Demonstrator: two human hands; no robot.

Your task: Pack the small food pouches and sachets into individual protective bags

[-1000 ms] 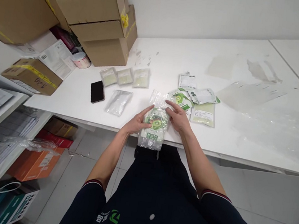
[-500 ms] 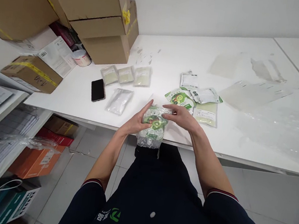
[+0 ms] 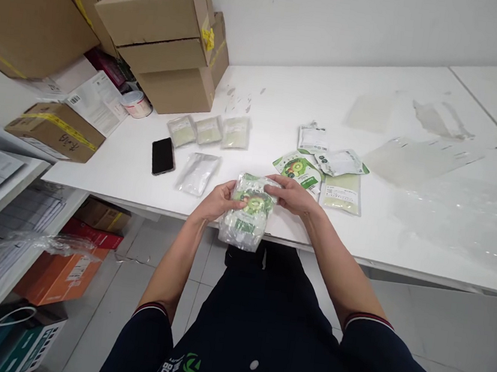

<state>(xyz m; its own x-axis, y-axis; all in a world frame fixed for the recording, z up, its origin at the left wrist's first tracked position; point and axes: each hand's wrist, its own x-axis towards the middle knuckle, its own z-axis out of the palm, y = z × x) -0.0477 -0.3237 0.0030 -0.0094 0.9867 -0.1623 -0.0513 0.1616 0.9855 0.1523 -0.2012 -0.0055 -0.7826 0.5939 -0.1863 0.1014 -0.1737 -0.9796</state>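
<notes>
Between my hands, at the table's front edge, is a green-and-white pouch with a kiwi picture (image 3: 253, 204), wrapped in clear bubble wrap (image 3: 237, 236). My left hand (image 3: 217, 202) is closed on its left side, thumb lying across the front. My right hand (image 3: 291, 195) grips the upper right corner, fingers on the front face. The bubble wrap's lower end hangs past the table edge. Just right of my right hand lie another kiwi pouch (image 3: 298, 169), two pouches showing white label sides (image 3: 342, 162), and a clear packet of pale green powder (image 3: 342, 191).
On the left of the white table (image 3: 276, 105) lie a phone (image 3: 163, 156), a silvery-clear packet (image 3: 198, 174) and three small powder packets (image 3: 209, 128). Cardboard boxes (image 3: 160, 18) are stacked behind. Bubble wrap sheets (image 3: 466, 219) spread over the right side.
The wrapped pouch has shifted slightly left and tilted, its lower end swinging left. Both hands moved left with it, keeping their hold.
</notes>
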